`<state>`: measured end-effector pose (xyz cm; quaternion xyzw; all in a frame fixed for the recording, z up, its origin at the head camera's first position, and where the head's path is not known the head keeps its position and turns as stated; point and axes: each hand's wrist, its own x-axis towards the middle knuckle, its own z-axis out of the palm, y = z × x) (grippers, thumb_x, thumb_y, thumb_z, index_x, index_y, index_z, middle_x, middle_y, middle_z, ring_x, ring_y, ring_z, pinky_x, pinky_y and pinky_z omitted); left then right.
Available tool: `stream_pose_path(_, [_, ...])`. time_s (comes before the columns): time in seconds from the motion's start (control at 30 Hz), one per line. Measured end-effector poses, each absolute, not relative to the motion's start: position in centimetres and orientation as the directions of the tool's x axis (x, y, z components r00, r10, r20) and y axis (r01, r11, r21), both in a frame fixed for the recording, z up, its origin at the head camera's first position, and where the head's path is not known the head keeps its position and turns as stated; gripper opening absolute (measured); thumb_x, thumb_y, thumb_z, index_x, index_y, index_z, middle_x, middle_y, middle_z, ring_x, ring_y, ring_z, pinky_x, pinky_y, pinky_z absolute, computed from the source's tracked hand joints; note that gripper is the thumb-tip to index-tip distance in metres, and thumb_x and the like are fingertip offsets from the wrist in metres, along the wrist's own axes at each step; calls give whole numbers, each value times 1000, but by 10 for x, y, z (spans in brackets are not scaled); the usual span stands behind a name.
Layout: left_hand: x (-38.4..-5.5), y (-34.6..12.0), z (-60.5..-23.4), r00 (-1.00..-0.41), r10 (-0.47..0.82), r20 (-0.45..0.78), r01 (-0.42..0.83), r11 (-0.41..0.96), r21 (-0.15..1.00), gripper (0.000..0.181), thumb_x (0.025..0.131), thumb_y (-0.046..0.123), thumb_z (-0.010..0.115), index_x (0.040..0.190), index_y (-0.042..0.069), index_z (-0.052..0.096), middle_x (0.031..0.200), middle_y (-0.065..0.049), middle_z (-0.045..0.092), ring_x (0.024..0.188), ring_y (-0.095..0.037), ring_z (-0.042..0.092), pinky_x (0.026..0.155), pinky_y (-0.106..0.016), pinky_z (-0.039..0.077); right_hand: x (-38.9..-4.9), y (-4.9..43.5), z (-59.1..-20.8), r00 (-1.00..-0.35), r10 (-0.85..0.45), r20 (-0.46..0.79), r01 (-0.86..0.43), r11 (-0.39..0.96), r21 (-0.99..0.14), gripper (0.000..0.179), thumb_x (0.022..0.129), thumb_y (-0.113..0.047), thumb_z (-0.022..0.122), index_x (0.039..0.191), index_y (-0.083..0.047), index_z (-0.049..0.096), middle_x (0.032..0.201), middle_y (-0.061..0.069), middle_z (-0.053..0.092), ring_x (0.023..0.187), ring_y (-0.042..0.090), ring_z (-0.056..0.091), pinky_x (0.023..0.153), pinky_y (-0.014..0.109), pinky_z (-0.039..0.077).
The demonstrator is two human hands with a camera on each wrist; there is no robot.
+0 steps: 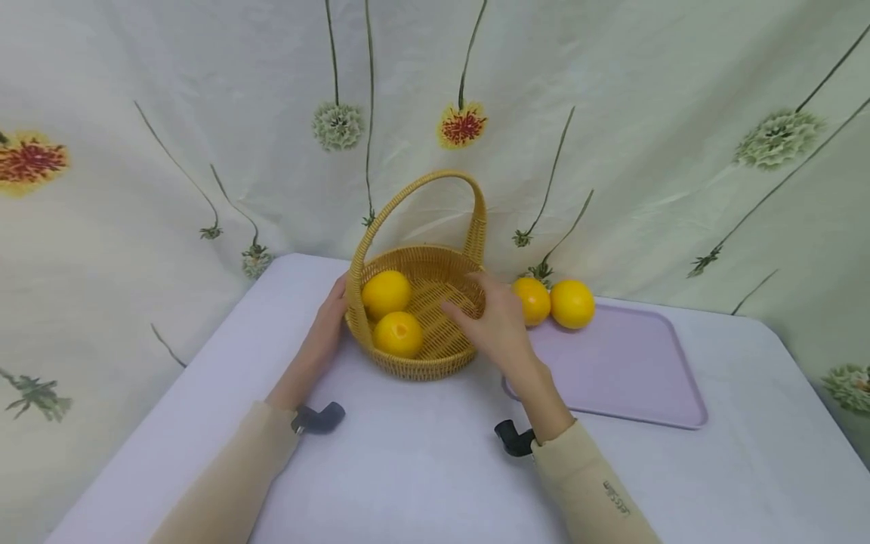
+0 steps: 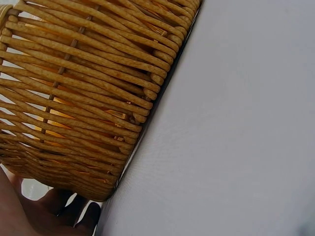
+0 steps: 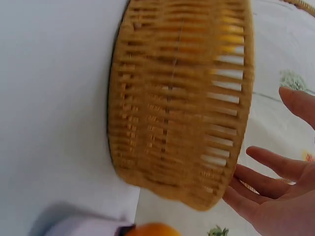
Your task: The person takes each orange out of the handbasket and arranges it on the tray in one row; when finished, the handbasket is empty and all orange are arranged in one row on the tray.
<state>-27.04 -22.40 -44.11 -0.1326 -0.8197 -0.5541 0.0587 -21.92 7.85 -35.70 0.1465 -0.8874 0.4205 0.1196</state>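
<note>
A woven wicker basket (image 1: 435, 369) with a tall arched handle stands on the table. Two oranges, one behind (image 1: 387, 292) and one in front (image 1: 398, 335), lie in its left half. My left hand (image 1: 329, 317) rests against the basket's outer left side, partly hidden by it; in the left wrist view its fingers (image 2: 64, 209) touch the woven wall. Over the right rim is my right hand (image 1: 499, 313), thumb and fingers apart with nothing between them. The right wrist view shows this hand (image 3: 280, 191) beside the rim, fingers spread.
A lilac tray (image 1: 632, 370) lies to the right of the basket. Two more oranges, a left one (image 1: 532, 301) and a right one (image 1: 572, 304), sit at its back left. Behind the white table (image 1: 421, 468) hangs a flower-patterned cloth (image 1: 272, 98).
</note>
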Motion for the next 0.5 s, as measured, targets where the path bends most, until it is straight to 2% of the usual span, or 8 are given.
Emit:
stream_pose_path(0.13, [-269, -224, -439, -960, 162, 228, 271, 332, 903, 52, 116, 38, 28, 168, 37, 26, 173, 15, 27, 162, -11, 18, 135, -49, 11, -216, 62, -356, -941, -202, 270, -337, 601, -725, 66, 96, -42, 77, 147, -5, 57, 149, 15, 61, 140, 34, 55, 119, 52, 45])
stream_pose_path(0.3, [-251, -218, -417, -963, 165, 215, 259, 336, 906, 52, 116, 34, 30, 168, 29, 28, 173, 9, 29, 162, -13, 20, 134, -49, 13, -215, 43, -351, -960, -219, 177, -274, 581, -766, 74, 95, -49, 76, 151, -7, 53, 154, 14, 57, 142, 35, 53, 118, 53, 47])
stream_pose_path(0.5, [-250, -215, -413, -970, 161, 184, 230, 340, 912, 53, 116, 36, 31, 168, 30, 27, 173, 11, 29, 162, -12, 20, 135, -47, 13, -216, 30, -351, -961, -269, 58, -213, 593, -777, 87, 95, -56, 73, 159, -4, 43, 160, 17, 50, 147, 38, 48, 120, 55, 43])
